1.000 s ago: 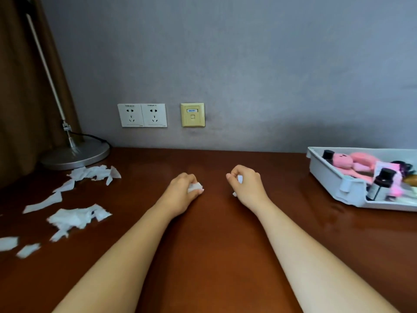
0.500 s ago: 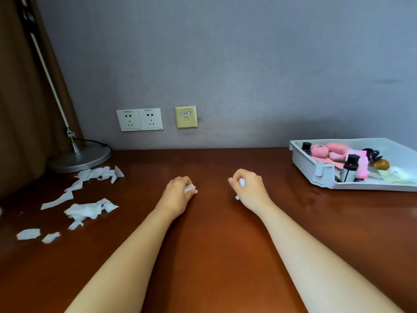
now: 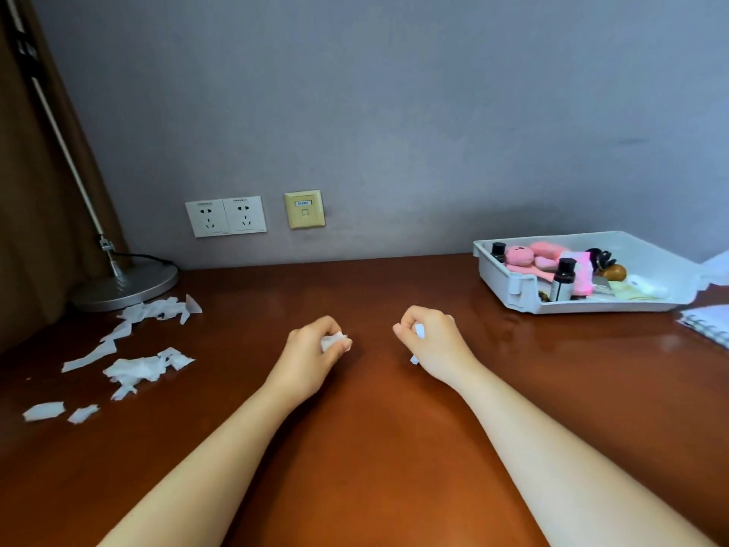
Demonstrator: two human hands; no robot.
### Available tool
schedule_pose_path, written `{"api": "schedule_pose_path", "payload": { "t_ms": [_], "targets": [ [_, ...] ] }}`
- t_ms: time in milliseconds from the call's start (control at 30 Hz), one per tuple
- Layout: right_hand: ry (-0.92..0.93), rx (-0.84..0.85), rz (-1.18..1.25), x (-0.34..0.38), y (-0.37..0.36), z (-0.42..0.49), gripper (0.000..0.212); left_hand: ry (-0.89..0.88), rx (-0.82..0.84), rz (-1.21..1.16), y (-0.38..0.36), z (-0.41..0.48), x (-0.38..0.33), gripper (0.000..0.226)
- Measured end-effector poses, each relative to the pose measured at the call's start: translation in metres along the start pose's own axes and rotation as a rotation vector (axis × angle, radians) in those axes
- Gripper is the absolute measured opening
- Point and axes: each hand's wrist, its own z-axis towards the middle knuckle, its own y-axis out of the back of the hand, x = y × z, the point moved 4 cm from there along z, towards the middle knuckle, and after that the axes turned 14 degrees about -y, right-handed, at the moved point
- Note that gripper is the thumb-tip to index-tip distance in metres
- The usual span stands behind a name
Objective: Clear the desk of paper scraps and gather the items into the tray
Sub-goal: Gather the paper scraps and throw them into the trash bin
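1. Gripping a crumpled paper scrap (image 3: 335, 342), the left hand (image 3: 311, 355) rests mid-frame on the desk (image 3: 374, 448).
2. Right hand (image 3: 432, 341) curls round another white scrap (image 3: 419, 332).
3. Loose scraps (image 3: 138, 367) lie at left; tray (image 3: 591, 305) at right.

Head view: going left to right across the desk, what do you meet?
loose paper scraps → left hand, gripping a crumpled scrap → right hand, gripping a small scrap → white tray → spiral notebook at the frame's edge.
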Motion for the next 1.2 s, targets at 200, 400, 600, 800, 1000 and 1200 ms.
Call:
{"api": "schedule_pose_path", "payload": {
  "t_ms": [200,400,600,800,1000,1200],
  "targets": [
    [0.008,-0.029,-0.021,-0.007,0.054,-0.041,0.024,-0.109,0.103,-0.090,-0.008,-0.012,-0.060,0.018],
    [-0.005,-0.088,-0.027,-0.031,0.123,-0.099,0.023,-0.296,0.184,-0.194,-0.030,-0.019,-0.143,0.021],
    [-0.039,-0.149,-0.069,-0.062,0.189,-0.160,0.024,-0.471,0.384,-0.298,-0.080,-0.034,-0.227,0.018],
    [-0.181,-0.183,-0.092,-0.115,0.242,-0.224,0.022,-0.648,0.525,-0.406,-0.132,-0.059,-0.305,0.018],
    [-0.335,-0.244,-0.060,-0.180,0.267,-0.286,0.020,-0.721,0.738,-0.496,-0.191,-0.092,-0.368,0.022],
    [-0.507,-0.261,-0.016,-0.254,0.277,-0.339,0.021,-0.689,0.915,-0.498,-0.273,-0.126,-0.393,0.020]
  ]
}}
